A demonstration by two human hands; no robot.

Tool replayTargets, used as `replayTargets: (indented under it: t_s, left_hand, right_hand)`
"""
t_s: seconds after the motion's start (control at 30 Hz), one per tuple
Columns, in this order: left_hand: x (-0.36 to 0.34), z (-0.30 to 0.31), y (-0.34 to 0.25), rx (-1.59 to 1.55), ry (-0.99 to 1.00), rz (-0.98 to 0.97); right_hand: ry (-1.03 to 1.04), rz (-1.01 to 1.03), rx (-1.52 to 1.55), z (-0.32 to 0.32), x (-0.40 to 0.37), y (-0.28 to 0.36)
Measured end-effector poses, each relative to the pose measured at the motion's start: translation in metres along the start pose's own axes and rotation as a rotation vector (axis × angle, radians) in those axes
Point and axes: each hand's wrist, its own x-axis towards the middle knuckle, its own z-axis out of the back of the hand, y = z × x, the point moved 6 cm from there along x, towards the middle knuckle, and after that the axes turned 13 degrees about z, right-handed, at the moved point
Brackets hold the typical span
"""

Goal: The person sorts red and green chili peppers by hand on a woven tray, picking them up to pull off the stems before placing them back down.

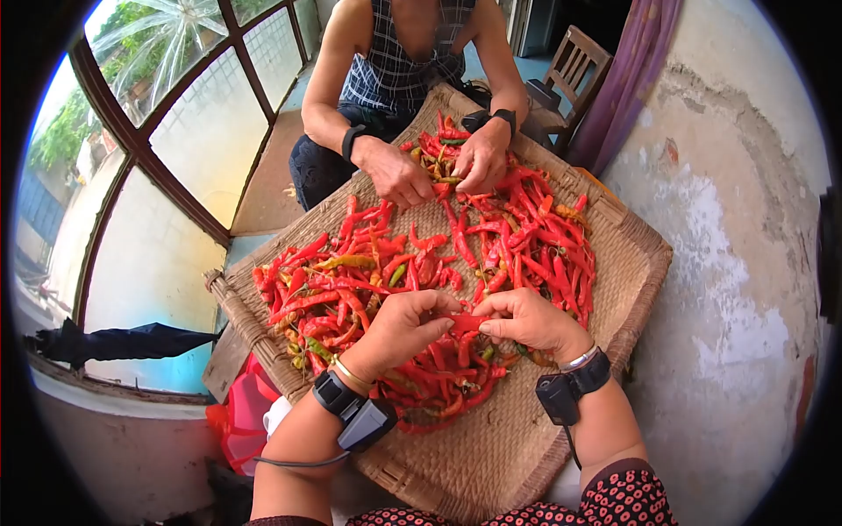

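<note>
Between my two hands, over the near part of a heap of red chili peppers [316,298], a single red chili pepper [467,323] is stretched level. My left hand [405,326] pinches one end of it with thumb and fingertips. At its other end, my right hand [531,323] pinches with thumb and forefinger. Both hands are closed. The heap lies in a woven basket tray [614,254] and includes a few green and yellowish chilies [346,262]. Each of my wrists carries a strapped black device and a bangle.
Across the tray sits another person [403,88], whose hands [438,175] work at the far chilies. A wooden chair [574,74] and purple curtain [640,79] stand behind. At left are framed windows [189,131], a dark folded umbrella [132,342] and a red plastic bag [241,412]. A peeling wall [719,263] borders the right.
</note>
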Motion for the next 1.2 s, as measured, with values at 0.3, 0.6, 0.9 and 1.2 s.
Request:
replayTargets:
  t_s: [0.3,0.6,0.9,1.2]
  left_hand:
    - [-0.003,-0.005,0.002,0.608,-0.086,-0.175]
    - [-0.013,-0.026,0.006,0.662,0.259,-0.232]
    - [-0.013,-0.029,0.012,0.744,0.233,-0.182]
    - [-0.011,-0.03,0.012,0.812,0.202,-0.141]
  right_hand:
    - [-0.479,0.097,0.089,0.036,0.004,0.0]
    - [-0.099,0.066,-0.339,0.007,0.01,-0.023]
    - [0.043,0.002,-0.965,0.008,0.005,-0.035]
    - [-0.139,0.119,-1.115,-0.003,0.009,-0.027]
